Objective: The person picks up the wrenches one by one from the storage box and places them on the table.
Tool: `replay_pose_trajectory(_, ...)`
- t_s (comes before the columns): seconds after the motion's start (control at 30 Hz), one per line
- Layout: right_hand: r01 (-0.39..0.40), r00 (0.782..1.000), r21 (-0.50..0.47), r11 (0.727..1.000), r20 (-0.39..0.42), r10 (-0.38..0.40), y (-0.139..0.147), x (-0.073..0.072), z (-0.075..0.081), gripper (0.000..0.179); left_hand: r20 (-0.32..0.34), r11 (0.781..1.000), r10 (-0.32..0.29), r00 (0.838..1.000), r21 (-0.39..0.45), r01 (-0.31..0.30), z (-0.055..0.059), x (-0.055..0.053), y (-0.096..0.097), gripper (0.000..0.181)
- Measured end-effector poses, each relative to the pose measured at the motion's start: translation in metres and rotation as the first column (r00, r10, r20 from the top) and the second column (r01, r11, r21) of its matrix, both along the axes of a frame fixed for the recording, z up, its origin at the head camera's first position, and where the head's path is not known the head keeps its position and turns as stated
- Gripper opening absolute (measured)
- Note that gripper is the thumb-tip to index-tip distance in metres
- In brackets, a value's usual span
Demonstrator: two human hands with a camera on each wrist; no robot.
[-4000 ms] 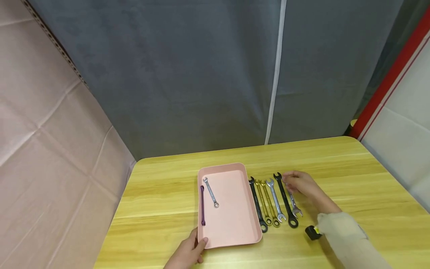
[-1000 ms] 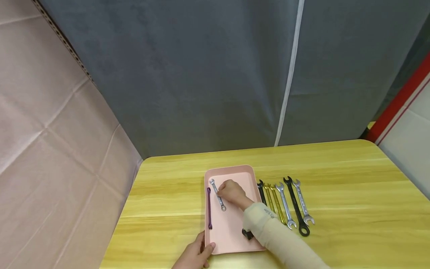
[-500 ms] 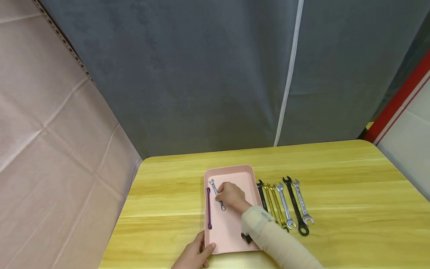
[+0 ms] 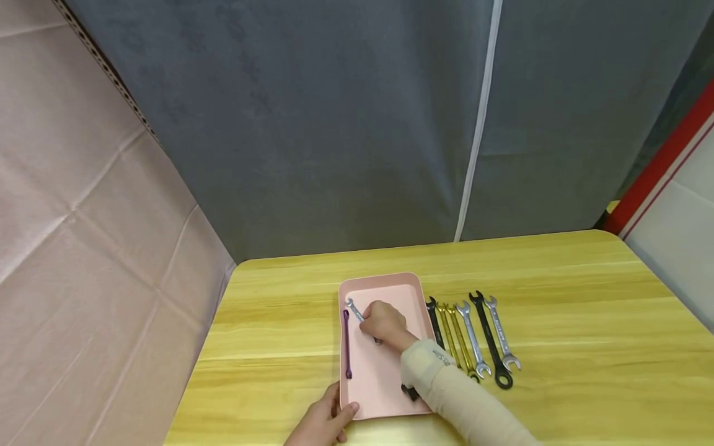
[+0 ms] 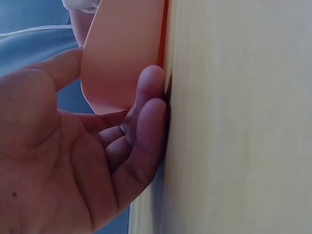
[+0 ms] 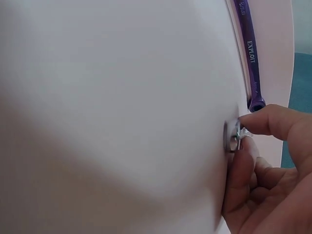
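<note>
A pink tray point(image 4: 385, 406) lies on the wooden table. My left hand point(image 4: 323, 418) grips its near left corner, thumb over the rim and fingers outside; the left wrist view shows the fingers curled against the tray wall point(image 5: 122, 53). Inside the tray, my right hand point(image 4: 385, 322) pinches a small silver combination wrench point(image 4: 354, 308) between thumb and fingers. The wrench slants, its open end far left and part of its shaft covered by the hand. In the right wrist view its ring end point(image 6: 228, 136) shows by the fingertips. A purple wrench point(image 4: 348, 344) lies along the tray's left wall.
Right of the tray is a row of wrenches: a black one point(image 4: 435, 322), gold ones point(image 4: 461, 337), a silver one point(image 4: 474, 341), a larger black one point(image 4: 491, 341) and another silver one point(image 4: 502, 334). The right sleeve point(image 4: 446, 384) partly covers the row. A grey curtain point(image 4: 334, 136) hangs behind the table.
My right hand has gone from the rightmost silver wrench into the tray and onto the small silver wrench. That wrench's ring end has just swung right. The left hand keeps hold of the tray.
</note>
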State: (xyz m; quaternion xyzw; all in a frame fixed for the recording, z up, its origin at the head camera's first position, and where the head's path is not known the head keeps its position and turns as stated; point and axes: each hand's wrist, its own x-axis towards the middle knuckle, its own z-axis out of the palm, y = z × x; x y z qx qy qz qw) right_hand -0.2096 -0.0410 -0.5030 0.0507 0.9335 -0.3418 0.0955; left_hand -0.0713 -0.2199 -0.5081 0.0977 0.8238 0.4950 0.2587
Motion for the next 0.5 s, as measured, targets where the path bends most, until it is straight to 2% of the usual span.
replay_pose_trajectory(0.23, -0.011, 1.000, 0.026, 1.000, -0.025, 0.011, 0.0008, 0.0011, 0.0015, 0.008, -0.008, 1.000, 0.002, 1.000, 0.001, -0.002, 0.0000, 0.0004, 0.0007, 0.065)
replay_pose_trajectory(0.5, -0.056, 0.997, 0.044, 0.997, -0.045, 0.058, -0.0001, 0.0033, 0.0008, 0.010, 0.002, 1.000, 0.019, 1.000, -0.021, -0.019, -0.0010, 0.0015, 0.0011, 0.069)
